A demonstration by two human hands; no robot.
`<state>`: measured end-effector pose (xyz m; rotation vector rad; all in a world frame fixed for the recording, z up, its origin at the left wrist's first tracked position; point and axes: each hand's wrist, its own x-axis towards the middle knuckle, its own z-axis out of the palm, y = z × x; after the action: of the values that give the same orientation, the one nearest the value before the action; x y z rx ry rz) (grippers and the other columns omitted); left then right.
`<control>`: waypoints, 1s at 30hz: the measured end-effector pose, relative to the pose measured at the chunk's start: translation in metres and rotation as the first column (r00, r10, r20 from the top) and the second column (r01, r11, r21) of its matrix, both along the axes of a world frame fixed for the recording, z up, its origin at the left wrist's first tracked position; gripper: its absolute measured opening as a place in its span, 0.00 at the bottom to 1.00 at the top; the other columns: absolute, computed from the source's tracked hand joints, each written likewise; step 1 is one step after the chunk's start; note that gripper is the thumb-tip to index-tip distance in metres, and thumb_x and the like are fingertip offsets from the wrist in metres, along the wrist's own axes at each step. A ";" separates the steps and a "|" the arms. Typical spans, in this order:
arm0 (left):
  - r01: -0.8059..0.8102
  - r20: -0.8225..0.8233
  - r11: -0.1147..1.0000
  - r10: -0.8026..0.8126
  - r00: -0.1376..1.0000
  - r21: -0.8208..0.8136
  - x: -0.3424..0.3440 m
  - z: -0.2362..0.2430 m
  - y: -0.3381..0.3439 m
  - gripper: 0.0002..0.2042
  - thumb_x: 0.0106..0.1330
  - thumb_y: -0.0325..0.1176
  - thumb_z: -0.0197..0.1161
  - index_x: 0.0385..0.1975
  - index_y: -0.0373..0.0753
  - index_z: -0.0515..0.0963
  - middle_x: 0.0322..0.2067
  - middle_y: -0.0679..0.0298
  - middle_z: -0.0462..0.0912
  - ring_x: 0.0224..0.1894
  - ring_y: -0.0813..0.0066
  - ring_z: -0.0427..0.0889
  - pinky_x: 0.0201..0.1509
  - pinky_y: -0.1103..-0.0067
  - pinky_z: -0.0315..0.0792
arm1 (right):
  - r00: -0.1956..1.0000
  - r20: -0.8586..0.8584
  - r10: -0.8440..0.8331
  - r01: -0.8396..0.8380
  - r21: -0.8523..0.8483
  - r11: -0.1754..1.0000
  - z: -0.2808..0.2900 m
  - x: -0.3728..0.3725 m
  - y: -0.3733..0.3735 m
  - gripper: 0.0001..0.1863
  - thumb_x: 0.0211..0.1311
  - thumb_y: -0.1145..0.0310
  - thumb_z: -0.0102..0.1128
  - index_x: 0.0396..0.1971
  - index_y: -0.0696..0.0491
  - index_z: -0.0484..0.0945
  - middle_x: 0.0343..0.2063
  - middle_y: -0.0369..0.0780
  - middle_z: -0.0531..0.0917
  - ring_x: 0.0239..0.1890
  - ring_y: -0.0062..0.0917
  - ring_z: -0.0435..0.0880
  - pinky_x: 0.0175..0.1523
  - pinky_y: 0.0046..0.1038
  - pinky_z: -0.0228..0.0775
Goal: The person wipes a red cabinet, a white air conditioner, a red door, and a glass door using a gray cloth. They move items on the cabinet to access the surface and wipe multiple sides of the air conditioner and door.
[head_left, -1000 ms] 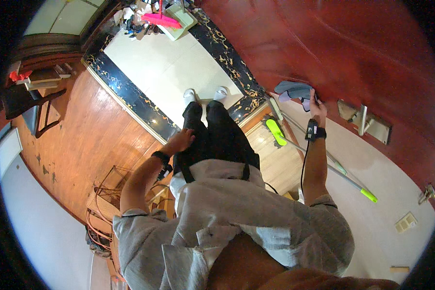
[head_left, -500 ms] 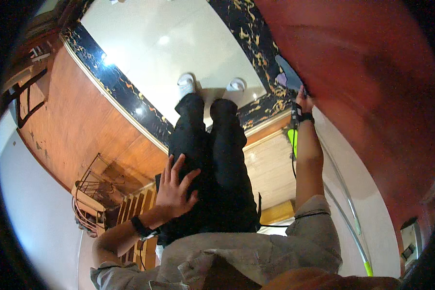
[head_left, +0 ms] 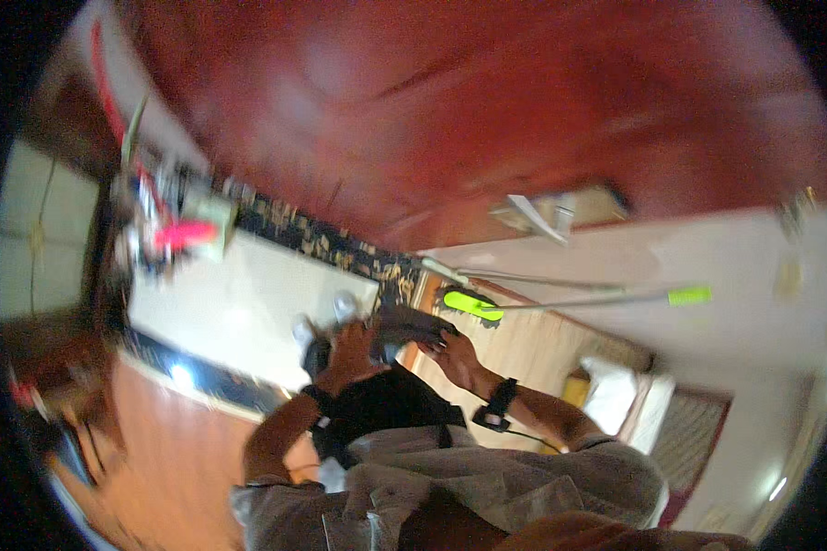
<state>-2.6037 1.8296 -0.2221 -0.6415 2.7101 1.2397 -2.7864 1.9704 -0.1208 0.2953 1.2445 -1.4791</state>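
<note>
A dark grey cloth [head_left: 415, 325] is stretched between my two hands, above my dark trousers. My right hand [head_left: 452, 358] is closed on its right end, thumb and fingers pressed against the fabric. At the left end my left hand [head_left: 347, 354] is closed on the cloth, though motion blurs its fingers. Black bands circle both wrists. Beyond the hands, my light shoes [head_left: 344, 307] stand on a white floor panel [head_left: 239, 294] with a dark patterned border.
A mop [head_left: 473, 306] with a bright green head lies to the right, its long pole reaching further right. A dark red surface [head_left: 450, 119] fills the far side. Blurred items, one of them pink [head_left: 186, 235], stand at the far left. Orange-brown wood floor [head_left: 184, 441] lies at near left.
My view has swung to the right. My right hand has brought the cloth from the red surface to in front of my body, and my left hand has moved from my thigh to it.
</note>
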 end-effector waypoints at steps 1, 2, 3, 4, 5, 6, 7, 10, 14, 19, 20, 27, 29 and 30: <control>0.097 -0.192 0.979 -0.061 0.979 0.182 -0.024 0.010 -0.015 0.40 0.47 0.54 0.71 0.59 0.39 0.67 0.52 0.47 0.73 0.55 0.47 0.73 0.57 0.57 0.67 | 0.999 -0.044 0.012 -0.012 0.000 1.000 0.031 -0.001 -0.002 0.19 0.73 0.66 0.42 0.59 0.58 0.61 0.54 0.48 0.72 0.58 0.37 0.72 0.67 0.39 0.64; 0.100 -0.160 0.994 -0.091 0.983 0.050 -0.033 -0.012 -0.005 0.32 0.50 0.48 0.70 0.53 0.37 0.71 0.45 0.49 0.78 0.47 0.49 0.78 0.51 0.61 0.72 | 0.957 -0.247 0.152 -0.161 -0.017 0.987 0.055 -0.005 -0.004 0.19 0.73 0.67 0.41 0.59 0.58 0.62 0.54 0.49 0.71 0.58 0.38 0.72 0.67 0.39 0.64; 0.115 -0.067 0.993 -0.112 0.991 0.040 -0.045 0.005 -0.008 0.26 0.57 0.40 0.65 0.55 0.39 0.72 0.46 0.49 0.79 0.48 0.50 0.78 0.54 0.62 0.72 | 0.856 -0.437 0.277 -0.300 0.018 0.954 0.074 -0.010 0.002 0.18 0.73 0.67 0.39 0.58 0.59 0.62 0.54 0.49 0.71 0.59 0.39 0.71 0.67 0.40 0.64; 0.080 -0.222 0.996 -0.071 0.972 0.032 -0.054 0.020 -0.004 0.25 0.57 0.38 0.66 0.55 0.38 0.71 0.46 0.50 0.78 0.48 0.51 0.79 0.54 0.63 0.73 | 0.974 -0.226 0.023 -0.038 -0.062 0.997 0.083 -0.012 0.009 0.17 0.73 0.67 0.40 0.57 0.58 0.63 0.54 0.48 0.72 0.58 0.39 0.72 0.67 0.39 0.65; 0.040 -0.373 0.999 -0.023 0.928 0.037 -0.061 0.033 -0.003 0.25 0.57 0.37 0.66 0.55 0.37 0.71 0.46 0.50 0.78 0.47 0.52 0.79 0.53 0.64 0.73 | 0.963 -0.017 -0.268 0.265 -0.098 0.959 0.090 -0.013 0.015 0.17 0.73 0.67 0.41 0.56 0.56 0.64 0.53 0.47 0.73 0.57 0.38 0.72 0.67 0.38 0.65; 0.026 -0.375 0.999 -0.007 0.927 0.048 -0.062 0.067 -0.002 0.25 0.57 0.35 0.66 0.54 0.36 0.71 0.47 0.51 0.78 0.48 0.52 0.78 0.53 0.66 0.73 | 0.957 -0.085 -0.276 0.261 -0.154 0.953 0.110 -0.009 0.022 0.16 0.73 0.67 0.41 0.56 0.56 0.65 0.53 0.47 0.73 0.57 0.38 0.73 0.66 0.38 0.66; 0.015 -0.369 0.998 0.010 0.929 0.065 -0.055 0.096 -0.003 0.24 0.57 0.34 0.66 0.54 0.36 0.70 0.47 0.51 0.78 0.48 0.53 0.78 0.53 0.67 0.73 | 0.946 -0.144 -0.290 0.260 -0.201 0.945 0.123 0.000 0.031 0.15 0.73 0.67 0.41 0.55 0.56 0.65 0.52 0.47 0.74 0.56 0.38 0.73 0.65 0.38 0.67; 0.024 -0.581 0.990 -0.102 0.807 -0.140 -0.061 0.124 0.000 0.16 0.63 0.31 0.60 0.49 0.35 0.72 0.44 0.52 0.77 0.47 0.50 0.77 0.52 0.62 0.70 | 0.839 0.110 -0.533 0.540 -0.283 0.792 0.162 0.006 0.063 0.16 0.74 0.64 0.40 0.52 0.60 0.65 0.49 0.50 0.75 0.52 0.40 0.76 0.60 0.34 0.74; 0.007 -0.662 0.997 -0.060 0.747 -0.081 -0.094 0.188 0.019 0.15 0.65 0.35 0.58 0.48 0.35 0.73 0.45 0.49 0.76 0.47 0.50 0.76 0.54 0.60 0.68 | 0.749 0.153 -0.645 0.627 -0.478 0.615 0.198 -0.002 0.093 0.16 0.72 0.63 0.45 0.50 0.59 0.69 0.49 0.46 0.77 0.51 0.37 0.78 0.60 0.33 0.74; -0.067 -0.777 0.952 -0.202 0.596 -0.299 -0.119 0.313 0.046 0.17 0.60 0.41 0.65 0.46 0.40 0.76 0.44 0.46 0.76 0.43 0.49 0.77 0.46 0.60 0.73 | 0.690 0.000 -0.724 0.472 -0.758 0.450 0.284 -0.047 0.105 0.10 0.68 0.62 0.54 0.39 0.53 0.76 0.36 0.38 0.83 0.37 0.29 0.83 0.46 0.30 0.79; -0.055 -0.741 0.918 -0.280 0.611 -0.393 -0.125 0.338 0.053 0.18 0.59 0.41 0.66 0.46 0.41 0.76 0.44 0.45 0.76 0.42 0.49 0.77 0.45 0.60 0.74 | 0.684 -0.021 -0.729 0.414 -0.812 0.412 0.303 -0.060 0.109 0.11 0.68 0.61 0.54 0.40 0.53 0.76 0.37 0.38 0.83 0.38 0.29 0.83 0.46 0.30 0.78; -0.449 -0.815 0.683 -0.444 0.372 -0.576 -0.185 0.501 0.047 0.17 0.48 0.35 0.69 0.41 0.48 0.79 0.41 0.54 0.77 0.40 0.54 0.77 0.45 0.63 0.71 | 0.540 -0.272 -0.797 -0.287 -0.949 0.130 0.462 -0.140 0.098 0.14 0.72 0.60 0.45 0.46 0.51 0.77 0.47 0.38 0.81 0.51 0.29 0.77 0.56 0.35 0.67; -0.633 -0.803 0.533 -0.535 0.261 -0.561 -0.197 0.556 0.038 0.18 0.44 0.31 0.68 0.39 0.49 0.80 0.41 0.59 0.77 0.42 0.56 0.76 0.46 0.64 0.68 | 0.449 -0.300 -0.842 -0.463 -0.884 0.068 0.506 -0.168 0.082 0.15 0.73 0.60 0.45 0.50 0.50 0.75 0.49 0.39 0.80 0.53 0.31 0.76 0.56 0.42 0.66; -0.736 -0.730 0.356 -0.630 0.266 -0.576 -0.201 0.586 0.037 0.19 0.42 0.30 0.67 0.39 0.49 0.80 0.40 0.60 0.77 0.42 0.57 0.76 0.46 0.64 0.67 | 0.392 -0.272 -0.879 -0.476 -0.877 0.059 0.527 -0.180 0.072 0.15 0.73 0.60 0.45 0.51 0.50 0.74 0.51 0.39 0.79 0.54 0.32 0.75 0.57 0.44 0.65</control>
<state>-2.8045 1.8661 0.3637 0.3545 4.4543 -0.8717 -2.9665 2.0424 0.4059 -1.6694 0.3907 -2.6922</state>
